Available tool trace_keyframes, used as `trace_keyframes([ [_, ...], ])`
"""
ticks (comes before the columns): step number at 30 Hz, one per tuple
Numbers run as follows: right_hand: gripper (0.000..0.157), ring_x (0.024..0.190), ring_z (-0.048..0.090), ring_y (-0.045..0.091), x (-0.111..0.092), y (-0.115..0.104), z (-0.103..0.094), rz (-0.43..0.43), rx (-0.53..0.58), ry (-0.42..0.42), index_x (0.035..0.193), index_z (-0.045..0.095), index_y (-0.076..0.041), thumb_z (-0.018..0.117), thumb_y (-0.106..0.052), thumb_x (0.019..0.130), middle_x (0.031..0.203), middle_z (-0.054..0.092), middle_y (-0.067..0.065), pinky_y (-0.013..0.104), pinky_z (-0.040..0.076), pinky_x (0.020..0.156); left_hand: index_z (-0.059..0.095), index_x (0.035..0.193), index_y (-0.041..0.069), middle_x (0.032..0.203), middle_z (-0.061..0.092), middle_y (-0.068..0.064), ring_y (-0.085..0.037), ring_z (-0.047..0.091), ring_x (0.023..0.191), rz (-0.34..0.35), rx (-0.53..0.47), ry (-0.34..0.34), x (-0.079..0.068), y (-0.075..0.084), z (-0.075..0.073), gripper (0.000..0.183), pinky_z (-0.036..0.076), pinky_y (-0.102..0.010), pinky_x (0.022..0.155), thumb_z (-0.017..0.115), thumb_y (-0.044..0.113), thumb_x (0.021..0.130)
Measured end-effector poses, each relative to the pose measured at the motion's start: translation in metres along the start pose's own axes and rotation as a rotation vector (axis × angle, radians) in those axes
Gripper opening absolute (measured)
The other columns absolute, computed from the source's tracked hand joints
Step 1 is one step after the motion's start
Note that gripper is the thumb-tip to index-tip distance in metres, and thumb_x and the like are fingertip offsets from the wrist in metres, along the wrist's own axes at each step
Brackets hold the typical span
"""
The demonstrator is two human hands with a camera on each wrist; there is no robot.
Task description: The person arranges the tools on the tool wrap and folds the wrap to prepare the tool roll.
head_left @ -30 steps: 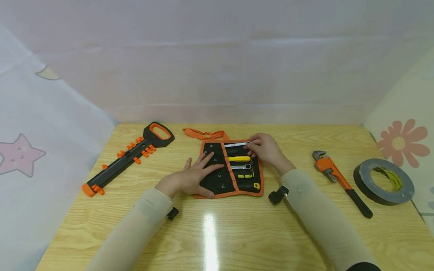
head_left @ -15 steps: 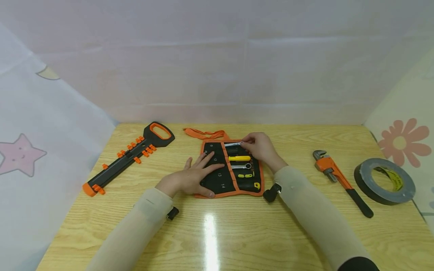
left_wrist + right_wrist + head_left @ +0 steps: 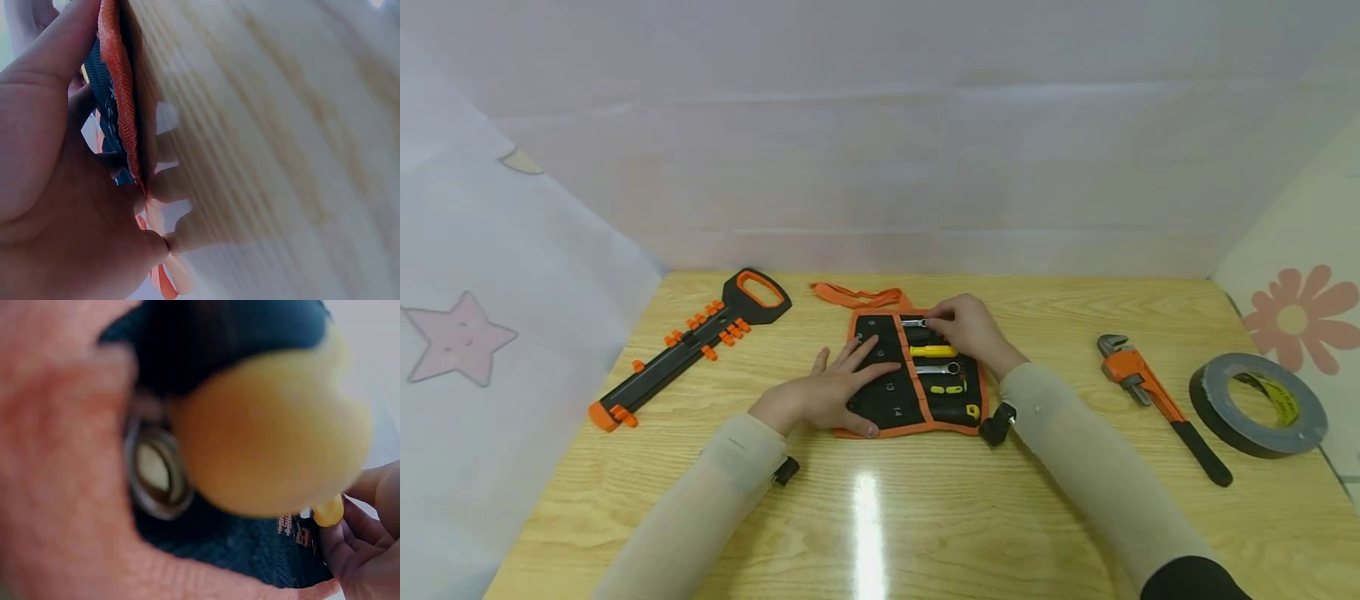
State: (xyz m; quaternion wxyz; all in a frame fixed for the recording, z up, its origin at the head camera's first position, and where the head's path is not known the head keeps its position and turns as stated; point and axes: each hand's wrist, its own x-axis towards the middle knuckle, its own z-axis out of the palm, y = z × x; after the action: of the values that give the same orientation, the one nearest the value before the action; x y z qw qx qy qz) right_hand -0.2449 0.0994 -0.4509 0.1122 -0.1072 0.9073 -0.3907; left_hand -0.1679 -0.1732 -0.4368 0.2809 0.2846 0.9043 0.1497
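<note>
A black tool roll [image 3: 891,387] with orange trim lies unfolded on the table, its numbered pockets on the left. Spread across those pockets, my left hand [image 3: 831,398] presses the cloth down with straight fingers; its thumb lies over the near edge. At the far pocket my right hand [image 3: 973,329] pinches the exposed end of a small silver wrench [image 3: 913,322], whose other end is inside the pocket. Nearer me, a yellow handle [image 3: 933,352], a second wrench [image 3: 940,369] with a ring end and a black-and-yellow handle [image 3: 955,412] sit in other pockets.
To the left lies a black holder with orange clips [image 3: 677,354]. An orange pipe wrench [image 3: 1161,404] and a roll of grey tape [image 3: 1213,408] lie at the right. Orange tie straps [image 3: 861,296] trail behind the tool roll.
My right hand has moved left, sliding the small wrench deeper into the far pocket; less of it shows. My left hand stays on the tool roll.
</note>
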Motion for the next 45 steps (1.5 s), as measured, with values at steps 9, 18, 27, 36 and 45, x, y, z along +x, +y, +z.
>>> trace_keyframes([
  [9,0.024,0.101,0.073,0.027,0.003,-0.002,0.004,-0.017,-0.057,0.038,0.124,0.082,-0.008,0.068,-0.020,0.109,0.123,0.079,0.013,0.043,0.061,0.087,0.019,0.173,0.043,0.182,-0.019,-0.005,-0.039,-0.016,0.169,0.000,0.007,0.004,0.003,0.000,0.000,0.102,-0.003,-0.076,0.130,0.080,0.058,0.093],
  [18,0.031,0.099,0.069,0.026,-0.001,0.004,0.001,-0.021,-0.038,-0.007,0.137,0.076,-0.008,0.061,-0.019,0.112,0.132,0.075,0.014,0.040,0.057,0.084,0.017,0.173,0.045,0.182,-0.020,-0.004,-0.038,-0.016,0.169,0.005,0.008,0.005,0.005,0.000,0.002,0.103,-0.004,-0.076,0.130,0.080,0.059,0.093],
  [27,0.036,0.120,0.072,0.032,-0.015,0.012,-0.008,-0.041,0.021,-0.021,0.143,0.071,-0.007,0.061,-0.022,0.113,0.138,0.073,0.016,0.051,0.059,0.103,0.019,0.173,0.043,0.183,-0.018,-0.005,-0.039,-0.016,0.169,0.007,-0.003,0.018,0.002,0.001,0.002,0.102,-0.005,-0.075,0.130,0.080,0.057,0.093],
  [36,0.039,0.122,0.071,0.033,-0.048,0.020,-0.023,-0.091,0.055,0.008,0.144,0.069,-0.004,0.060,-0.025,0.113,0.139,0.073,0.017,0.053,0.058,0.103,0.026,0.174,0.033,0.184,-0.010,-0.006,-0.040,-0.009,0.170,0.024,-0.043,0.075,-0.001,-0.005,0.006,0.103,-0.005,-0.073,0.132,0.084,0.054,0.091],
  [45,0.035,0.121,0.073,0.033,-0.088,0.023,-0.034,-0.116,0.109,0.000,0.140,0.071,-0.003,0.062,-0.021,0.112,0.136,0.075,0.016,0.052,0.061,0.101,0.045,0.166,0.020,0.183,0.016,-0.004,-0.039,0.020,0.168,0.050,-0.123,0.178,-0.021,-0.005,0.007,0.079,0.032,-0.063,0.130,0.079,0.044,0.100],
])
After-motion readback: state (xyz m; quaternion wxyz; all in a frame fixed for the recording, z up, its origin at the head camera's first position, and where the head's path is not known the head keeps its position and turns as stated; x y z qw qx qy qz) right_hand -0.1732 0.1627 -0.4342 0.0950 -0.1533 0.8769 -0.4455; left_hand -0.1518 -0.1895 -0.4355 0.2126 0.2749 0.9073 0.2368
